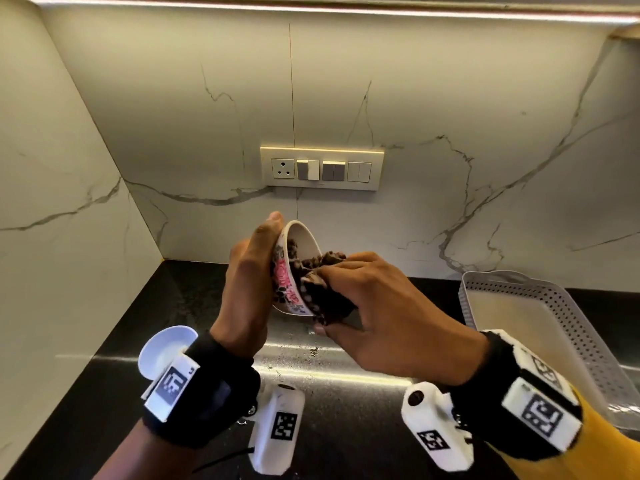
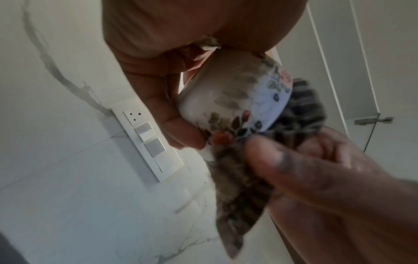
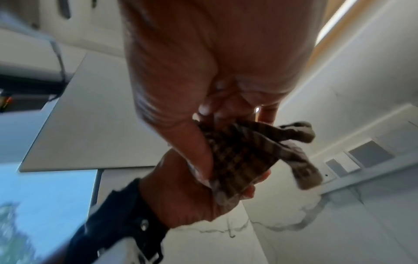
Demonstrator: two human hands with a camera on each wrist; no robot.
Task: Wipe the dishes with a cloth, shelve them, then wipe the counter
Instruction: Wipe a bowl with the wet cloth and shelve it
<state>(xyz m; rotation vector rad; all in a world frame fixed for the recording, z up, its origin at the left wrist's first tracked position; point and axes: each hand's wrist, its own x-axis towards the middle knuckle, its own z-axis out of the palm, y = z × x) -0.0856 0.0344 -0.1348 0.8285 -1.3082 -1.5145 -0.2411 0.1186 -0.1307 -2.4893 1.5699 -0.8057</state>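
The small bowl (image 1: 292, 268) is glossy white ceramic with pink and dark flowers outside — round, tilted on its side, held in the air below the switch panel (image 1: 321, 168). The left hand (image 1: 251, 282) grips its base with curled fingers. The right hand (image 1: 377, 313) pinches a dark checked woven cloth (image 1: 322, 282) — bunched, pressed into the bowl.

Veined marble wall (image 1: 450, 98), switch panel (image 1: 322, 169)

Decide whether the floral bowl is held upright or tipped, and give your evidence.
Tipped. The floral bowl lies on its side in the left hand, mouth facing the right hand, which pushes the cloth into it.
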